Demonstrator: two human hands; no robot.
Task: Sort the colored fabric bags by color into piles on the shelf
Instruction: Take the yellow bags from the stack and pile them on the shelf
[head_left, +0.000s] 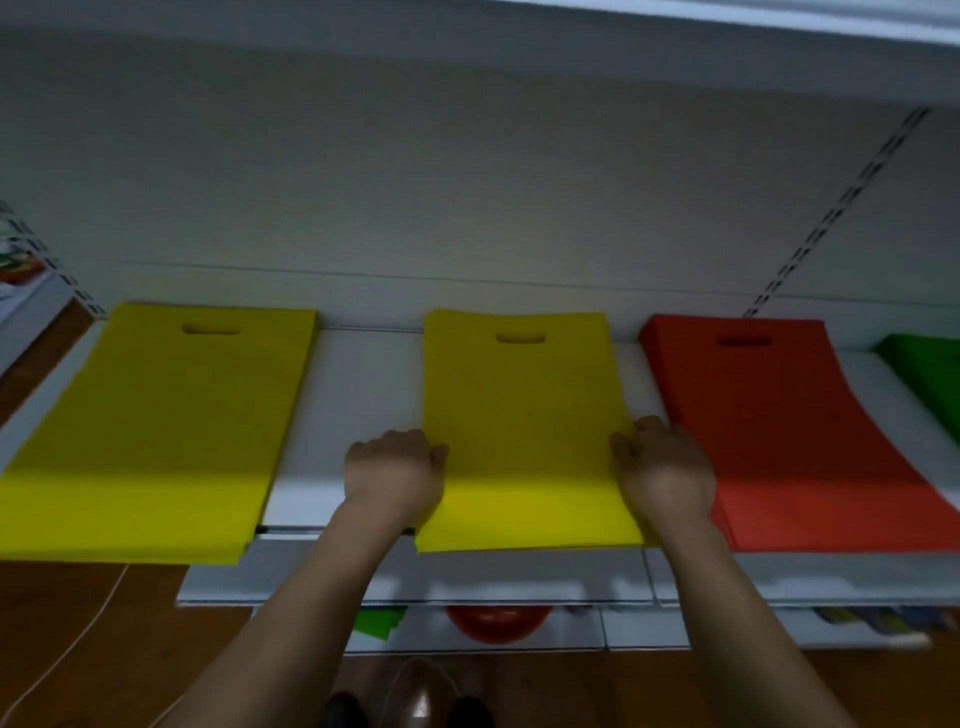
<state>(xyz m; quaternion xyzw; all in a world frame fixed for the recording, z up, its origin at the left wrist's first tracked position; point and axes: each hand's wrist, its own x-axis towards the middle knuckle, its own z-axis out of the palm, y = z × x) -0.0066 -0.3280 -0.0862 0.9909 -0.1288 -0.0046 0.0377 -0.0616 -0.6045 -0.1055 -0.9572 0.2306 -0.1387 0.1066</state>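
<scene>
A pile of darker yellow bags lies flat in the middle of the white shelf, handle holes toward the back wall. My left hand grips its left edge with curled fingers. My right hand grips its right edge the same way. A lighter yellow-green pile lies at the left and hangs over the front edge. A red-orange pile lies at the right. Part of a green pile shows at the far right.
Another shelf board hangs overhead. A lower shelf holds a red round object and some green fabric. A slotted upright rail runs up the back wall. Below lies wooden floor with a white cable.
</scene>
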